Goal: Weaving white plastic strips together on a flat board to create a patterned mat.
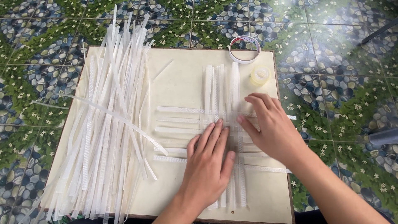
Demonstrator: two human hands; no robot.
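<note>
A cream board lies on the tiled floor. On its right half, white plastic strips are interlaced into a woven patch, with upright strips crossing several flat ones. My left hand lies flat on the weave, fingers together, pressing the strips down. My right hand comes in from the right, its fingertips on the strips at the weave's right side. Neither hand lifts a strip clear of the board.
A big loose pile of white strips covers the board's left half and overhangs its edges. A white tape roll and a small clear tape roll sit at the board's far right corner. Patterned pebble-and-flower tiles surround the board.
</note>
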